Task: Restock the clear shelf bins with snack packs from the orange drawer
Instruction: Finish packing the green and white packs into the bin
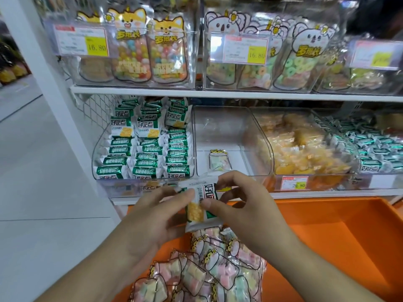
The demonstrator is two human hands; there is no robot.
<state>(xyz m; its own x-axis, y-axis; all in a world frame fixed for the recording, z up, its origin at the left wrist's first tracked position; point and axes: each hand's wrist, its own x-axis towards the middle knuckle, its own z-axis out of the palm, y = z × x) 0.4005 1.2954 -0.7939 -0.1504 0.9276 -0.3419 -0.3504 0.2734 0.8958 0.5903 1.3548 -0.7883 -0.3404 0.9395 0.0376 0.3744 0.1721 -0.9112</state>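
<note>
One green-and-white pack (199,205) held upright between both hands, just above the orange drawer (340,232) and in front of the lower shelf's edge. Left hand (152,216): fingers extended along the pack's left side, tips touching its face, thumb hidden behind. Right hand (242,203): thumb on the pack's front near the yellow cracker print, forefinger curled over the top right corner, a pinch; other fingers loosely bent and apart. Below the pack, in the drawer, a heap of small pastel packs (209,271) with cartoon tops, too overlapped to count, more than ten. Lower shelf: four clear bins in view. Left bin (100,149) packed with green-and-white packs in three columns, near full. Second bin (231,127) holds one small pastel pack (219,160) lying on its floor. Third bin (270,153) filled with yellow-orange wrapped pieces; price tag (294,183) reading 29.90 on its front. Fourth bin (379,149), far right, teal-and-white wrapped pieces. Upper shelf: bins of hanging candy bags, fox-topped at left (135,46), koala-topped at right (301,53); two yellow tags reading 16.80, a third tag at far right blurred.
</note>
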